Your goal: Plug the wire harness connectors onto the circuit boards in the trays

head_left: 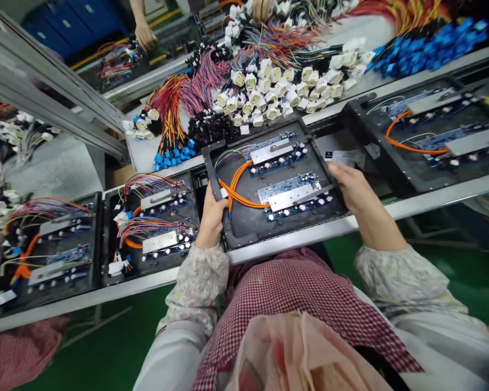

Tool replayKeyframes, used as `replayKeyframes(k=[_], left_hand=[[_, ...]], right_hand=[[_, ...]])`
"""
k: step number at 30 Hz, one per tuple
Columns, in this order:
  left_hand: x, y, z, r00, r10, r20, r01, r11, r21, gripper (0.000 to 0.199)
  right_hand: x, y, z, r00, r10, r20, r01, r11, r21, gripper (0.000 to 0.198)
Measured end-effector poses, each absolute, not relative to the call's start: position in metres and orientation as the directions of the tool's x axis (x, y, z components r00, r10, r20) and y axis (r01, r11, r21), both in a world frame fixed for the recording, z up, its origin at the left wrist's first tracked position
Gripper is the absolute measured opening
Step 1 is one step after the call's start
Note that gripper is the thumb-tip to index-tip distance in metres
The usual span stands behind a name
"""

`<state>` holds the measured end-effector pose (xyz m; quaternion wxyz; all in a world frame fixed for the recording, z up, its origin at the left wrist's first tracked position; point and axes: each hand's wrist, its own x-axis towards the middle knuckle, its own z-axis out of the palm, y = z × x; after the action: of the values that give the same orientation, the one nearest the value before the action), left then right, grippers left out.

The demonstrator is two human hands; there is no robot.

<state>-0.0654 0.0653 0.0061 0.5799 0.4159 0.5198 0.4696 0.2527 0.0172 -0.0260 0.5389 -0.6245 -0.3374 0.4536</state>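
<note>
A black tray [244, 228] sits in front of me on the metal rail, slightly turned. Inside it lie two blue circuit boards with silver metal plates, an upper board [275, 155] and a lower board [295, 195]. Orange cables [237, 187] loop from the boards toward the tray's left wall, with thin green and yellow wires above them. My left hand [212, 217] grips the left wall, thumb over the rim. At the opposite side, my right hand [356, 190] holds the right edge with its fingertips; the undersides of both hands' grips are hidden.
To the left stand a tray with multicoloured wires [146, 266] and another tray [65, 290]; a further tray [415, 174] is at right. Behind lie heaps of white connectors [269, 89] and blue connectors [432, 51]. Another person's hand [145, 37] shows across the bench.
</note>
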Motion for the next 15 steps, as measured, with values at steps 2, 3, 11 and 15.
replayKeyframes(k=[2,3,11,15], left_hand=[[-0.066,0.063,0.0,0.018,0.976,-0.215,-0.109,0.216,0.97,0.082],[-0.066,0.063,-0.002,0.016,0.975,-0.22,-0.1,0.221,0.97,0.082],[-0.068,0.063,-0.014,-0.009,0.956,-0.293,-0.027,0.292,0.956,0.08],[-0.066,0.063,-0.008,-0.033,0.96,-0.279,0.026,0.28,0.96,0.081]], right_hand=[[0.253,0.016,-0.033,0.369,0.904,-0.217,-0.061,-0.209,-0.976,0.037],[0.253,0.015,-0.037,0.374,0.9,-0.223,-0.062,-0.216,-0.974,0.038],[0.252,0.014,-0.053,0.421,0.835,-0.355,-0.11,-0.342,-0.933,0.054],[0.249,0.015,-0.053,0.421,0.844,-0.333,-0.087,-0.328,-0.941,0.064]])
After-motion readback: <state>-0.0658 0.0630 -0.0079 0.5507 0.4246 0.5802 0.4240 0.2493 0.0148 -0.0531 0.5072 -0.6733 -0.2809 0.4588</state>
